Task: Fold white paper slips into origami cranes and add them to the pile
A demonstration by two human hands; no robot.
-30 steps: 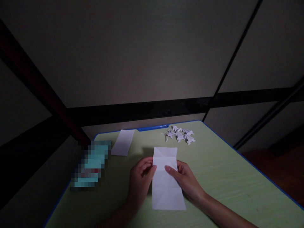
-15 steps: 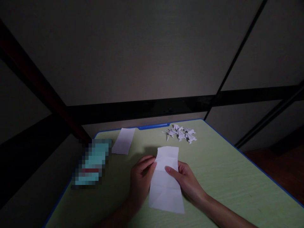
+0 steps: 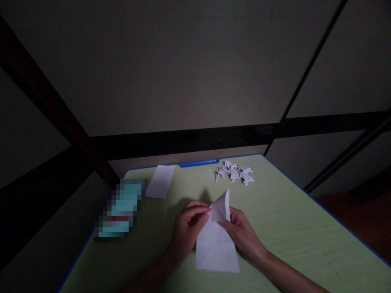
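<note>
A creased white paper sheet [image 3: 216,248] lies on the green table [image 3: 290,228] in front of me. Its far end is folded up into a pointed triangle. My left hand [image 3: 187,230] pinches the paper's left side at the fold. My right hand [image 3: 242,234] grips the right side, thumb on top of the sheet. Both hands have their fingers closed on the paper.
A pile of several small folded white paper figures [image 3: 234,173] sits at the far right of the table. A second flat white sheet [image 3: 160,186] lies at the far left. A blurred teal object [image 3: 120,209] rests near the table's left edge. The table has a blue rim [image 3: 198,163].
The sheet's far end, flat before, has collapsed inward into a raised triangular point between my fingers. Both hands shifted slightly to the right.
</note>
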